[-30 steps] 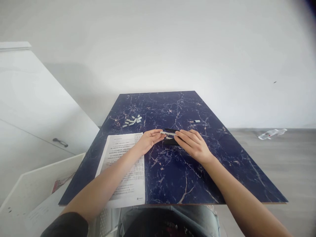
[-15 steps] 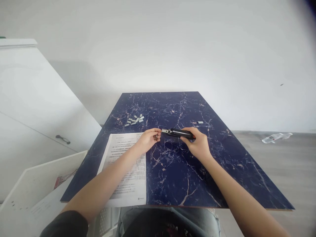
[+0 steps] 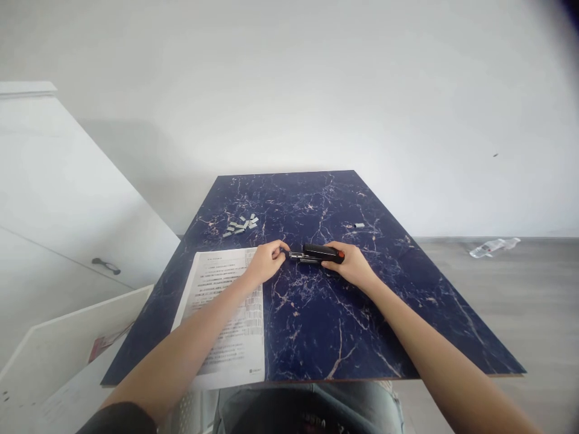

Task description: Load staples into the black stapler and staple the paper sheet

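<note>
Dark blue marbled table point(image 3: 316, 328) against a white wall point(image 3: 289, 84). Black stapler point(image 3: 322, 251) near the middle, just right of a printed sheet point(image 3: 230, 319). Right hand point(image 3: 353, 263) grips its broad end; left hand point(image 3: 268, 261) pinches the dark tip at the narrow end. Probably light and stiff, hard casing slightly slick, hinge liable to nip. Best hold: the broad body, fingers clear of slim metal.

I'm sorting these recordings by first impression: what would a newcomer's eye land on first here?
Probably the black stapler, held between the left hand and right hand near the middle of the dark blue marbled table. Next, the printed sheet at the near left, and the cluster of what look like staple strips beyond it, with another strip apart on the right.
</note>
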The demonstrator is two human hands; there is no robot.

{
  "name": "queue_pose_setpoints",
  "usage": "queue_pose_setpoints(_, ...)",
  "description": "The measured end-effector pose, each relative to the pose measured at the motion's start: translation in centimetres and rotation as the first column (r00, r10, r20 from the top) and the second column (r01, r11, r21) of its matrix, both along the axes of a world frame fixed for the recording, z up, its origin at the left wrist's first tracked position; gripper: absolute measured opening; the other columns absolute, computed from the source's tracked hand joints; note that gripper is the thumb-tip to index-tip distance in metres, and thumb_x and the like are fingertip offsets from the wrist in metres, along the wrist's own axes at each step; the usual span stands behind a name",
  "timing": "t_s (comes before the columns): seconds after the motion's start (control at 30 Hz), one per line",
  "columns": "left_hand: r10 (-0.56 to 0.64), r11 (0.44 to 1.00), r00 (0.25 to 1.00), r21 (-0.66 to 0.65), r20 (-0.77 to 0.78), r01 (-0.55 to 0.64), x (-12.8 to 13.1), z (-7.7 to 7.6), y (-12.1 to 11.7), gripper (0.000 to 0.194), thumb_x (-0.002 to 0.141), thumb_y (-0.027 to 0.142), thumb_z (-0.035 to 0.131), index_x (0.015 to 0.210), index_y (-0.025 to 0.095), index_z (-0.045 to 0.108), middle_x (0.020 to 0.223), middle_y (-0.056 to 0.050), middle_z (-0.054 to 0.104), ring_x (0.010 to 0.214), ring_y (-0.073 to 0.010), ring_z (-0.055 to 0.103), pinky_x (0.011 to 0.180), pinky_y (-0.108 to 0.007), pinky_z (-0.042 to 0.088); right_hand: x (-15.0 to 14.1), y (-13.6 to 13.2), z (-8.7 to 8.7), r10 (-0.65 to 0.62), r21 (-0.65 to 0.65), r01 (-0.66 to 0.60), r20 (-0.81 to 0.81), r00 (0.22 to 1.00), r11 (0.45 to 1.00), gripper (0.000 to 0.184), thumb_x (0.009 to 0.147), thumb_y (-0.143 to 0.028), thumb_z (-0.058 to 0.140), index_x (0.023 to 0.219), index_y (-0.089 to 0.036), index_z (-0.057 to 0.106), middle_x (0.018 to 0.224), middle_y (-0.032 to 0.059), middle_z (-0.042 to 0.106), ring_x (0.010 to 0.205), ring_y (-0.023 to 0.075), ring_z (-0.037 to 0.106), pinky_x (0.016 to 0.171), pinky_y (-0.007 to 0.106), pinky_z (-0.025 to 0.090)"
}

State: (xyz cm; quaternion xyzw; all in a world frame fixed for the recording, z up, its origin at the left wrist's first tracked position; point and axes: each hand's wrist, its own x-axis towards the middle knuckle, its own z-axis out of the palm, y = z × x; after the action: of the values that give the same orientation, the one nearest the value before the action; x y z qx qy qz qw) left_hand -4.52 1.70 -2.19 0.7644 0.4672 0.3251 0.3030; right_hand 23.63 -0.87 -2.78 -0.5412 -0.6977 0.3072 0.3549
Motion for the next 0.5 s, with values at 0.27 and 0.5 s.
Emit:
queue_pose_setpoints(0.27, -0.009, 1.000, 1.000, 0.002, -0.023, 0.009, -0.1, -0.3, 0.2, 0.019, 0.089, 0.022, 0.055, 0.099, 0.020, 0.071, 0.058, 0.008, 0.033, 0.053, -0.0111, 0.038, 0.065, -0.025, 0.035, 2.1, 0.2, 1.0, 0.082, -0.094, -0.154, -0.528, 0.845, 0.984, 0.044, 0.086, -0.038, 0.073, 0.129, -0.030, 0.067, 0.145, 0.0069, 0.063, 0.138, 0.0288, 0.054, 0.117, 0.049, 0.040)
queue_pose_setpoints(0.5, -0.007, 1.000, 1.000, -0.008, -0.025, 0.006, 0.0, -0.1, 0.0, 0.018, 0.090, 0.023, 0.055, 0.099, 0.019, 0.071, 0.059, 0.008, 0.032, 0.053, -0.0110, 0.037, 0.066, -0.026, 0.037, 3.2, 0.9, 0.4, 0.005, -0.267, -0.267, -0.698, 0.716, 0.926, 0.051, 0.066, -0.012, 0.072, 0.115, -0.028, 0.076, 0.139, 0.0052, 0.067, 0.138, 0.0319, 0.054, 0.118, 0.052, 0.040)
